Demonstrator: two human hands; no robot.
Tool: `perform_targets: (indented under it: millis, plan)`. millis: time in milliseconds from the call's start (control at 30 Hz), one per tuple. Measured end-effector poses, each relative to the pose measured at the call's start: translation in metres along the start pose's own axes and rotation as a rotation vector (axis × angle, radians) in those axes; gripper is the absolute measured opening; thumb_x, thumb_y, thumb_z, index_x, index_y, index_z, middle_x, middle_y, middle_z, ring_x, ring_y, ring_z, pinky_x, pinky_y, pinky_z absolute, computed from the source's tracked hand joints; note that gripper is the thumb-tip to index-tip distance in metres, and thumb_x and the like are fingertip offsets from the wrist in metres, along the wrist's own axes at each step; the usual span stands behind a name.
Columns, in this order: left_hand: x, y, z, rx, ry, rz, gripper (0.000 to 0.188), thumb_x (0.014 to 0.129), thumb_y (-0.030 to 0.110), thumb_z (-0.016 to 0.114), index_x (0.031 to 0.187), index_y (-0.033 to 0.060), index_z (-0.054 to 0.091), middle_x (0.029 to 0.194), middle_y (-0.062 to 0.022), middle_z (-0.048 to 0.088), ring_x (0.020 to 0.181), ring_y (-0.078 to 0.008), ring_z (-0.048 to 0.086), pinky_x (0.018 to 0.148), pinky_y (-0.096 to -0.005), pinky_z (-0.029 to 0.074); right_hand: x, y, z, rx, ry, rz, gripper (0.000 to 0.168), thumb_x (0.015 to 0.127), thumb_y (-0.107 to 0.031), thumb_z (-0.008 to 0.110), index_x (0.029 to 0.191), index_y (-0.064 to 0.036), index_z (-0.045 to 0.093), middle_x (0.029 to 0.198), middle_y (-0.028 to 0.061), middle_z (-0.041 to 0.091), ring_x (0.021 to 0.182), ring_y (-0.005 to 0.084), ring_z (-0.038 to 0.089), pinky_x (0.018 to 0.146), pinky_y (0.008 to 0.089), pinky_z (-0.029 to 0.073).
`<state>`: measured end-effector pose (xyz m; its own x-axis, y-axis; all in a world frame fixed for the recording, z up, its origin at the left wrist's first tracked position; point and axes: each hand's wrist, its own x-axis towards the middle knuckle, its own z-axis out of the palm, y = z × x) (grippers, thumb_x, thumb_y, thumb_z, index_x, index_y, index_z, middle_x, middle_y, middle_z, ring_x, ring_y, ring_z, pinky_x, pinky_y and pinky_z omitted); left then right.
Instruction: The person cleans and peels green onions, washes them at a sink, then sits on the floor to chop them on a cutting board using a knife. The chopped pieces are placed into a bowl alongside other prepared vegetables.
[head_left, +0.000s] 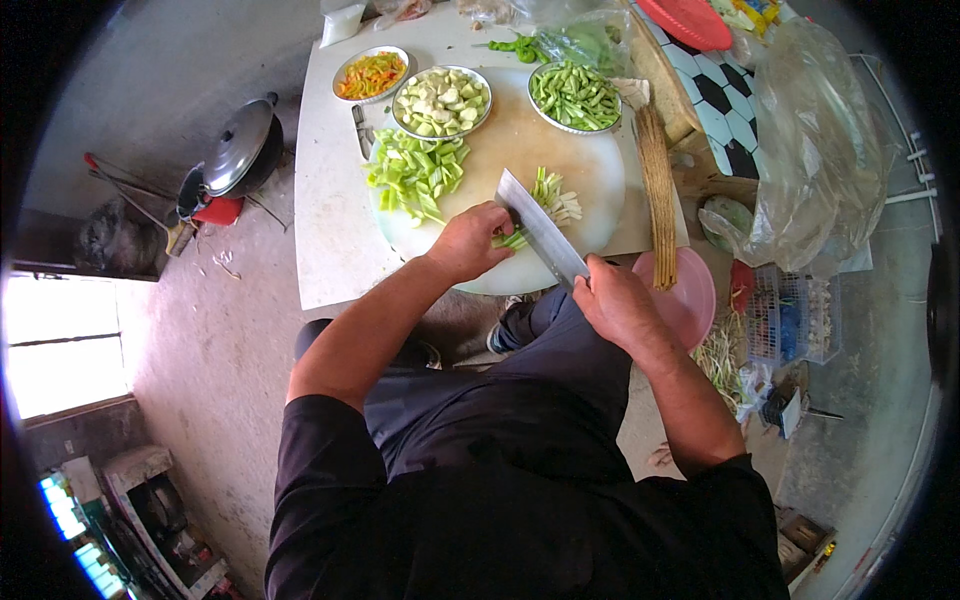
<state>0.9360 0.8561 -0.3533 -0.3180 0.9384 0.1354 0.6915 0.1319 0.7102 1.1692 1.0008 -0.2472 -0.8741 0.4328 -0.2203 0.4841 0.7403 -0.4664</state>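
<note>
My right hand (611, 296) grips the handle of a wide steel cleaver (544, 229), its blade slanting up and left across the round cutting board (517, 146). Curled fingers of my left hand (474, 238) press on a small bunch of green stalks (511, 240), close against the blade's left side. Beyond the blade, to its right, lie cut pale-green stalk pieces (555, 196). A heap of sliced green vegetable (416, 172) covers the board's left part. At the back stand a bowl of pale chopped chunks (442, 101) and a bowl of cut green beans (575, 96).
A plate of orange and green shreds (371, 75) stands at the table's (330, 225) back left, with green peppers (517, 47) behind the board. A straw brush (655, 195) lies along the right edge, over a pink basin (682, 292). A lidded wok (240, 146) stands at left.
</note>
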Motion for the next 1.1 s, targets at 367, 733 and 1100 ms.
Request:
perform_targets:
  millis: [367, 733, 1100]
  plan:
    - [0.004, 0.001, 0.003, -0.072, -0.034, -0.039, 0.025, 0.078, 0.008, 0.083, 0.094, 0.0034, 0.065, 0.093, -0.0112, 0.065, 0.084, -0.0289, 0.068, 0.077, -0.0386, 0.056, 0.050, -0.007, 0.036, -0.013, -0.027, 0.022, 0.024, 0.096, -0.021, 0.061, 0.099, 0.003, 0.063, 0.087, 0.0300, 0.070, 0.086, 0.0512, 0.069, 0.081, 0.0582, 0.054]
    - [0.012, 0.004, 0.004, -0.001, 0.042, -0.023, 0.025, 0.078, 0.014, 0.083, 0.095, 0.0057, 0.067, 0.094, -0.0114, 0.064, 0.089, -0.0309, 0.067, 0.081, -0.0399, 0.055, 0.063, 0.012, 0.028, 0.070, 0.161, 0.083, 0.032, 0.097, -0.027, 0.061, 0.099, 0.005, 0.066, 0.093, 0.0286, 0.072, 0.091, 0.0497, 0.070, 0.084, 0.0565, 0.054]
    - [-0.011, 0.002, -0.015, -0.115, 0.110, -0.150, 0.020, 0.085, 0.009, 0.077, 0.104, 0.0049, 0.071, 0.106, -0.0101, 0.068, 0.101, -0.0266, 0.069, 0.093, -0.0367, 0.056, 0.001, 0.002, 0.008, 0.039, 0.089, 0.001, 0.027, 0.097, -0.024, 0.062, 0.094, 0.003, 0.062, 0.083, 0.0290, 0.069, 0.082, 0.0504, 0.068, 0.076, 0.0592, 0.052]
